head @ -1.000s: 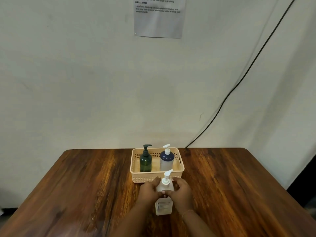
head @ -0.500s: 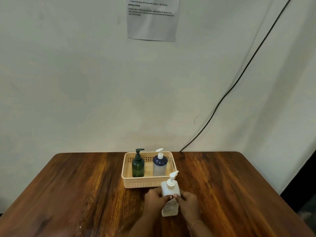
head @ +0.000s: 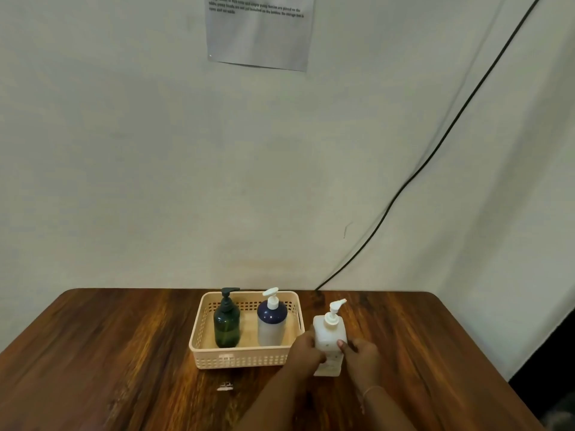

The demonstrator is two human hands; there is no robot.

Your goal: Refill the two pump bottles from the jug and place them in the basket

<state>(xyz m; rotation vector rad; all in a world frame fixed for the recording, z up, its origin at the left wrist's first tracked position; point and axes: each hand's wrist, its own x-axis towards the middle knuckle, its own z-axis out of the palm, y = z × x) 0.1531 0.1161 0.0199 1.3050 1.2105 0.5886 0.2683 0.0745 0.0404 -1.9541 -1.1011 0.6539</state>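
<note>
A cream perforated basket (head: pixel 236 359) stands on the wooden table near the wall. Inside it stand a dark green pump bottle (head: pixel 227 326) on the left and a blue-and-white pump bottle (head: pixel 271 325) on the right, both upright. To the right of the basket stands a larger white pump bottle, the jug (head: pixel 329 335), upright on the table with its white pump head on. My left hand (head: pixel 306 353) grips its left side and my right hand (head: pixel 362 356) grips its right side. The lower part of the jug is partly hidden by my fingers.
The wooden table (head: pixel 124 353) reaches the white wall at the back; its right edge runs down at the far right. A black cable (head: pixel 435 150) hangs diagonally on the wall. A printed sheet (head: pixel 259 32) is taped high up. A small white scrap (head: pixel 225 386) lies before the basket.
Both hands have slid the white jug from in front of the basket to its right side. The view has shifted, so the basket now appears further left.
</note>
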